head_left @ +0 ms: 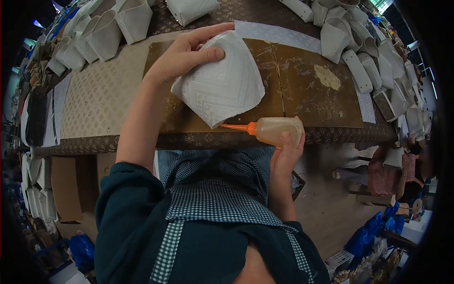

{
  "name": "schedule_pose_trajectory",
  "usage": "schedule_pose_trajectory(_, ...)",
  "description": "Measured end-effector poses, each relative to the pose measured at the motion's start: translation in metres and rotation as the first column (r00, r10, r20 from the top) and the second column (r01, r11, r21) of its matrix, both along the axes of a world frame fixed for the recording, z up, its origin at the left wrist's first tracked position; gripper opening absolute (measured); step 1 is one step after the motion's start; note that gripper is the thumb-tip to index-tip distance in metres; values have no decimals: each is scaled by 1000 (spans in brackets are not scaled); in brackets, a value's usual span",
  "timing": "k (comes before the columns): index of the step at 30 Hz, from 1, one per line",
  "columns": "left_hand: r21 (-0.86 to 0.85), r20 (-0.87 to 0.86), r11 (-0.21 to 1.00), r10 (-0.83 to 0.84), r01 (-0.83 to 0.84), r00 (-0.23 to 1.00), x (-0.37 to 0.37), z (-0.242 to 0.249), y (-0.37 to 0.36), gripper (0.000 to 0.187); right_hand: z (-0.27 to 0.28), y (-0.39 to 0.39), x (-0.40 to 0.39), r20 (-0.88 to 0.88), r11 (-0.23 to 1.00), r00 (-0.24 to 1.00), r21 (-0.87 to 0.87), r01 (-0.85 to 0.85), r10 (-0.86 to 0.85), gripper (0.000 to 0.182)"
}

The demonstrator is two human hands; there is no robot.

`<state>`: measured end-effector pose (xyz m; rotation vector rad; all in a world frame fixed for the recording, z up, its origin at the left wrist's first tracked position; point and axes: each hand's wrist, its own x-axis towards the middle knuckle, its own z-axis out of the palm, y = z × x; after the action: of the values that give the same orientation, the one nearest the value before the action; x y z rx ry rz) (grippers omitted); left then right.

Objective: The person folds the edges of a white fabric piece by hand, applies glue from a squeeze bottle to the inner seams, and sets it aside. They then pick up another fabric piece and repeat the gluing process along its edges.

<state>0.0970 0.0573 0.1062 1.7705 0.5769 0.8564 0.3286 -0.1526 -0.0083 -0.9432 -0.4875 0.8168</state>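
Observation:
A white piece with an embossed pattern [220,83] is held tilted over the brown board on the table. My left hand [191,52] grips it at the upper left, with the thumb on its face and the fingers behind its top edge. My right hand [288,146] is closed around a clear squeeze bottle [276,131] with an orange nozzle [239,127]. The bottle lies level and points left. Its nozzle tip is at the lowest corner of the white piece; whether they touch, I cannot tell.
White pieces [101,38] stand in rows at the back left, and more [336,38] are heaped at the right. A brown board [312,94] covers the table's middle. Another person [388,173] sits at the far right. A cardboard box [65,189] is below left.

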Motion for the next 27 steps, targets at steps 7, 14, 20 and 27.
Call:
schedule_pose_trajectory(7, -17, -40, 998, -55, 54, 998, -16, 20, -3, 66, -3, 10, 6, 81, 996, 992, -7, 94, -93, 61)
schedule_pose_trajectory(14, 35, 296, 750, 623, -660, 724, -129, -7, -5, 56, -15, 19, 48, 60, 990, 991, 73, 117, -121, 62)
schedule_pose_trajectory(20, -124, 428, 164, 899, -979, 96, -252, -75, -40, 62, -6, 43, 19, 94, 992, 988, 35, 120, -123, 59)
schedule_pose_trajectory(27, 465, -432, 84, 890, -881, -144, -288, -113, -44, 85, 0, 58, 7, 127, 998, 990, -3, 64, -63, 63)
